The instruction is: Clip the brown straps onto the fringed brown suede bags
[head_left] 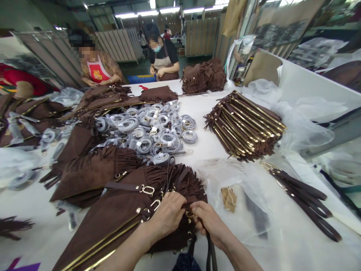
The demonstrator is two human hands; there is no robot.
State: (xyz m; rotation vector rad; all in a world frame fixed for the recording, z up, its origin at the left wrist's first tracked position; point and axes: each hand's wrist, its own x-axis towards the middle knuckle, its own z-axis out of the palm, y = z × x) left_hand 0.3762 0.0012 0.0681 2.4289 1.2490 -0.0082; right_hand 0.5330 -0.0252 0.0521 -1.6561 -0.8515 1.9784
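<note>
In front of me lies a dark brown fringed bag (118, 199) with gold zips and a strap tab with a gold clasp (148, 190). My left hand (170, 210) is closed at the bag's fringed end, fingers curled on its edge. Close beside it, my right hand (207, 222) pinches a brown wrist strap (211, 250), whose loop hangs below the palm. Small gold hardware shows between the two hands; whether it is joined to the bag I cannot tell. The fingertips are partly hidden.
Coiled, plastic-wrapped straps (146, 128) heap up behind the bag. A stack of gold-zipped bags (245, 126) lies to the right, with loose wrist straps (304, 203) nearer. Brown tags (229, 198) rest on clear plastic. Co-workers (163, 56) are across the table.
</note>
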